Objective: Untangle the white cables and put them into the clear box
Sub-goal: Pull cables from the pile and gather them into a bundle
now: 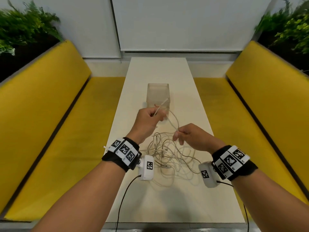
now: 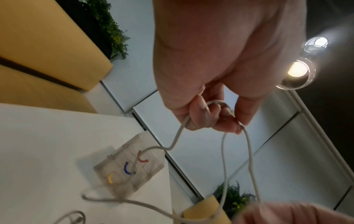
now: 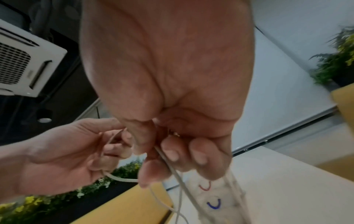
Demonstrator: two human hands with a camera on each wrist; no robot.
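Note:
A tangle of white cables (image 1: 168,158) lies on the white table (image 1: 158,206) between my forearms. One white cable (image 1: 173,122) is lifted out of it and runs between both hands. My left hand (image 1: 150,118) is raised just in front of the clear box (image 1: 158,96) and pinches the cable near its end, whose stiff tip sticks up toward the box. My right hand (image 1: 185,133) pinches the same cable (image 3: 178,177) lower, above the tangle. The clear box (image 2: 132,166) has compartments marked with red, blue and yellow curves. In the left wrist view the cable (image 2: 218,104) loops round my fingers.
Yellow benches (image 1: 55,124) run along both long sides of the table, with green plants (image 1: 20,25) behind their backs. Black leads hang from the wrist cameras over the near table edge. White wall panels close the far end.

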